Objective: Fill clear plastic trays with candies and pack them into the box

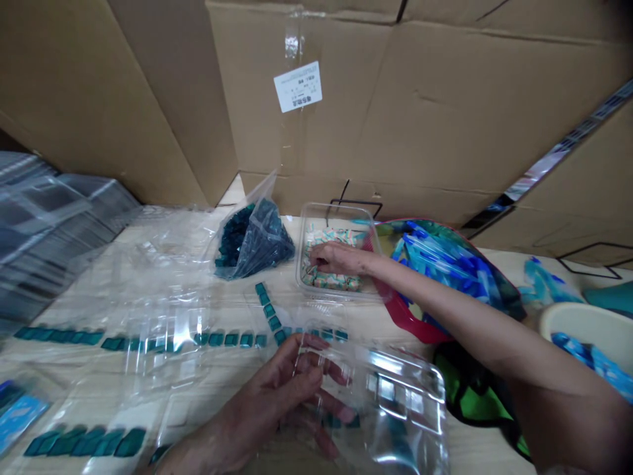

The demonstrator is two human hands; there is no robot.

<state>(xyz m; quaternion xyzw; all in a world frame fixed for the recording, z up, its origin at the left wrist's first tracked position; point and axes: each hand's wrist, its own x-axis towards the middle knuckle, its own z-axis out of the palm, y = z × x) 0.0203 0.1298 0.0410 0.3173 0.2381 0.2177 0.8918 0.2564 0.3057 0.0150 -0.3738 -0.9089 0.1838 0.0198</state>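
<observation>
My left hand (297, 389) grips a clear plastic blister tray (420, 409) by its left side, thumb on top and fingers seen through the plastic. Small teal square pieces (341, 419) show through it. My right hand (336, 257) reaches down into a clear plastic box (299, 280) holding many small pale pieces with orange and green marks (331, 282). Its fingers are bent together among those pieces; what they pinch, if anything, is hidden. Beside that box, to the left, stands a clear bag of dark teal pieces (254, 241).
More clear trays with rows of teal pieces (232, 340) lie at left. To the right are a red-rimmed bag of blue wrapped sticks (440, 257) and a cream tub (564, 323). Cardboard (420, 119) walls the back. A green and black item (469, 389) lies under my right arm.
</observation>
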